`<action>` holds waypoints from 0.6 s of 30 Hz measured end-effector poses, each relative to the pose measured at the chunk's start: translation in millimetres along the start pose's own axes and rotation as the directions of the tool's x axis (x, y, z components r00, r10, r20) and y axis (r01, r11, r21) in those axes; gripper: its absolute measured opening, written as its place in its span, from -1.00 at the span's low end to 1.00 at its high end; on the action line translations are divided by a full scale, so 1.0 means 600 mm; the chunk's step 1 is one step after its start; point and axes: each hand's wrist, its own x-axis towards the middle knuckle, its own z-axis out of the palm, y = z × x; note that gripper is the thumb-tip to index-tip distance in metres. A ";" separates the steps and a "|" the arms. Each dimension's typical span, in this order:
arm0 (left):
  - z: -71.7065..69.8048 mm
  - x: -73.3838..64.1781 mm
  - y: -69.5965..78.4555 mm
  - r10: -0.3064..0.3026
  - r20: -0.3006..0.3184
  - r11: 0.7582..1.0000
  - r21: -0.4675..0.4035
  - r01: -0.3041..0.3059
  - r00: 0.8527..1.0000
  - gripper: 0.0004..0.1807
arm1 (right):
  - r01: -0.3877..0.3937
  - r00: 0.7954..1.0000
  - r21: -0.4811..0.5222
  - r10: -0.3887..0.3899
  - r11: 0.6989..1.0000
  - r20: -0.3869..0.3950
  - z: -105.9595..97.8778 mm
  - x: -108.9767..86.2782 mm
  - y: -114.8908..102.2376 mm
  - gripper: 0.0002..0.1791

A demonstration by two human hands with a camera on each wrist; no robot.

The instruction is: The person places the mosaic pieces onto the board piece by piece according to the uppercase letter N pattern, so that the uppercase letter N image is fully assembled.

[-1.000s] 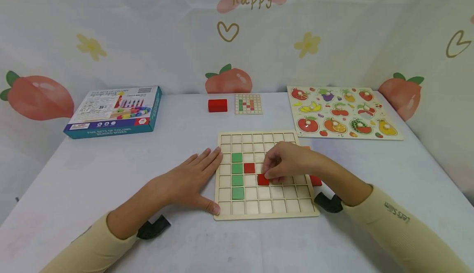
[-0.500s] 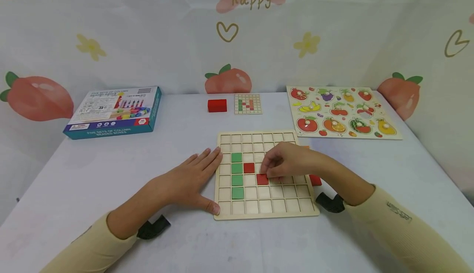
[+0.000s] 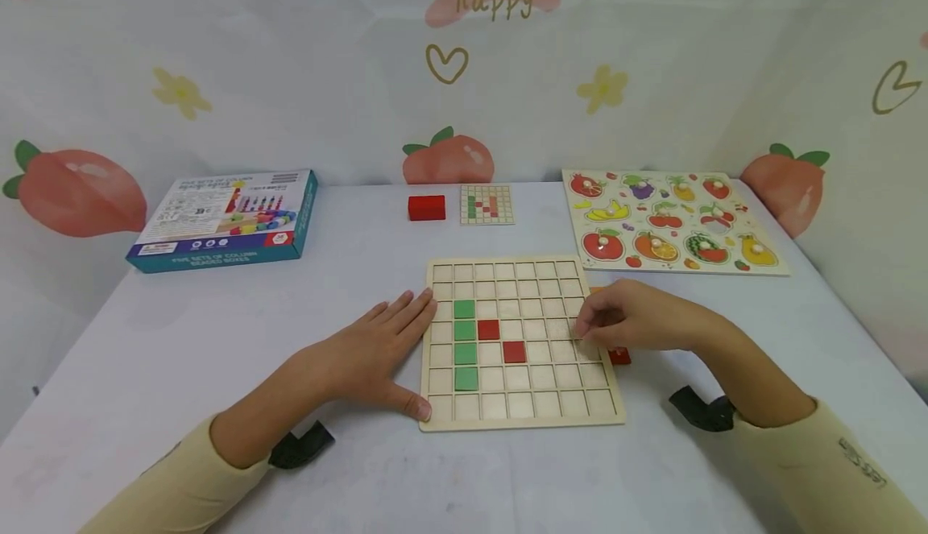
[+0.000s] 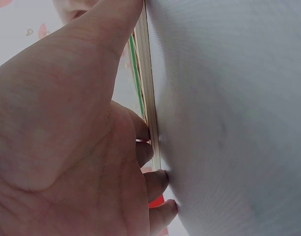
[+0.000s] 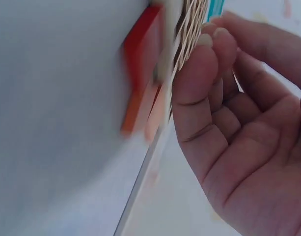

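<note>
My left hand [image 3: 362,361] lies spread along the left edge of a wooden grid board [image 3: 522,424], thumb and fingertips touching its rim. Several green square tiles [image 3: 465,353] fill a column of cells. One red tile [image 3: 489,329] is in the neighbouring column, and a second red tile [image 3: 514,352] sits one cell lower and further right. Over the board's right edge hovers my right hand [image 3: 641,316], fingers loosely curled with nothing between them. Beneath it, beside the board, red pieces [image 5: 143,46] and an orange piece [image 5: 134,110] show in the right wrist view, partly blurred.
Behind the board are a small pattern card [image 3: 487,204] and a red block [image 3: 426,208]. A fruit puzzle board [image 3: 674,220] lies at the back right. At the back left is a flat toy box [image 3: 225,220]. A printed cloth [image 3: 326,75] hangs behind the table.
My right hand has let go of the lower red tile and moved right, from the middle of the board to its right edge. My left hand has stayed in place.
</note>
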 end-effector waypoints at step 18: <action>-0.002 0.000 0.001 -0.002 0.006 1.000 0.003 0.002 1.000 0.47 | -0.015 0.999 -0.130 0.008 0.991 -0.052 -0.006 -0.057 0.066 -0.68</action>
